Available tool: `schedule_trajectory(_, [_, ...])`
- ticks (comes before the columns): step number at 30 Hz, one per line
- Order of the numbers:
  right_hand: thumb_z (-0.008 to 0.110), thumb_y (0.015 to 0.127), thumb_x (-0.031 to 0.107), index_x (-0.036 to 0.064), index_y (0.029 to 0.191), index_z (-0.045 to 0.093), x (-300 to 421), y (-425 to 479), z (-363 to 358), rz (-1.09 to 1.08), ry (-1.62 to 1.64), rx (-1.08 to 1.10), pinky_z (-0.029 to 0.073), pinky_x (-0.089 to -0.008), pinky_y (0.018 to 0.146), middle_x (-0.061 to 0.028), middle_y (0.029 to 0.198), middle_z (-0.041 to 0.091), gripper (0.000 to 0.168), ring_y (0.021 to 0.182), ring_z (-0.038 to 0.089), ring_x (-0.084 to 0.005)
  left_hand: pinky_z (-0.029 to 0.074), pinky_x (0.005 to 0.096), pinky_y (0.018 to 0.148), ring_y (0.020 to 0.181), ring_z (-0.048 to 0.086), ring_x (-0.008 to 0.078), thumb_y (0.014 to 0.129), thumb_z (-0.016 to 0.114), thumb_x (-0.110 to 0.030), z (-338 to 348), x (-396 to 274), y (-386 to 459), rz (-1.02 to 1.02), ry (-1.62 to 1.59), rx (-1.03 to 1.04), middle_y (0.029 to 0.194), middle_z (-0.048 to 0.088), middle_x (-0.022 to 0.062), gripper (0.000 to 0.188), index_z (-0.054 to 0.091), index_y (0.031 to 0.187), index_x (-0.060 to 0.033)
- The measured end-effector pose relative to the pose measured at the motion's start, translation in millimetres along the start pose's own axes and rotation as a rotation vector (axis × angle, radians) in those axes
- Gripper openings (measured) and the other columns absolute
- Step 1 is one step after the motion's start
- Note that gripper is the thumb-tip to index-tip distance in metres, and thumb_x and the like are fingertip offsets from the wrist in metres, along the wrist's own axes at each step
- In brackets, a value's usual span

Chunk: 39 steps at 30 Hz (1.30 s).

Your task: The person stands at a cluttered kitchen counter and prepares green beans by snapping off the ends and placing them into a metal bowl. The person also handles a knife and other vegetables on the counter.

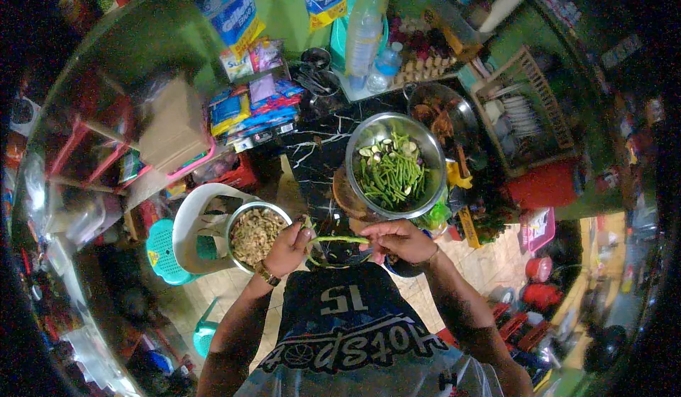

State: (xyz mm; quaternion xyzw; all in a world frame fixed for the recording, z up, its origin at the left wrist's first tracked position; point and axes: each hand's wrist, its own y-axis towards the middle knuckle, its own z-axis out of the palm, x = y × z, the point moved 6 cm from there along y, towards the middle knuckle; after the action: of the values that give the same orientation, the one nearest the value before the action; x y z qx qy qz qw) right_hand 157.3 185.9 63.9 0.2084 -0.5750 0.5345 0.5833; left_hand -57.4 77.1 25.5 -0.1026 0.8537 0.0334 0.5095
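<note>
Low in front of my chest, green string beans (340, 239) stretch between my two hands. My left hand (290, 247) is closed around their one end, beside a metal bowl of pale brown chopped food (257, 232). The fingers of my right hand (396, 241) pinch the other end, just below a large steel bowl (439, 187). Inside that bowl lie cut green beans (391, 179) with round slices of a pale vegetable (409, 148). One or more beans curve lower between the hands; their exact number cannot be told.
The black marbled counter (314, 171) carries stacked colourful packets (258, 110), a plastic bottle (389, 60) and a metal pan (444, 104). A slatted dish rack (532, 115) stands at the right. A white plastic chair (186, 226) and a green stool (162, 250) are at the left.
</note>
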Motion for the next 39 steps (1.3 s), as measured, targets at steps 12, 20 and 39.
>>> schedule_trajectory(12, [0.052, 0.091, 0.017, 0.007, 0.112, 0.053, 10, 7, 6, -0.339, -1.071, -0.171, 0.049, -0.0472, 0.06, -0.0194, 0.078, 0.062, 0.024, 0.068, 0.06, -0.0403, 0.041, 0.0377, 0.059, 0.061, 0.047, 0.0226, 0.097, 0.049, -0.027, 25, -23, 2, -0.163, -0.187, 0.091, 0.066, 0.05, 0.0125, 0.03, 0.047, 0.079, -0.0017])
schedule_trajectory(20, [0.051, 0.09, 0.023, 0.004, 0.106, 0.053, -12, -2, -6, -0.506, -1.023, -0.118, 0.049, -0.0483, 0.059, -0.0204, 0.077, 0.061, 0.025, 0.07, 0.062, -0.0391, 0.044, 0.0403, 0.055, 0.06, 0.058, 0.0329, 0.096, 0.048, -0.023, 27, -29, -5, -0.011, 0.135, 0.119, 0.067, 0.057, 0.0184, 0.024, 0.051, 0.095, 0.0008])
schedule_trajectory(39, [0.049, 0.095, 0.028, 0.005, 0.092, 0.054, -25, 34, -24, -0.288, -0.712, -0.043, 0.045, -0.0375, 0.066, -0.0122, 0.073, 0.056, 0.024, 0.07, 0.057, -0.0266, 0.04, 0.0474, 0.055, 0.06, 0.054, 0.0414, 0.094, 0.048, -0.025, 63, -45, 34, -0.106, 0.081, 0.237, 0.068, 0.055, 0.0233, 0.026, 0.051, 0.089, 0.0003])
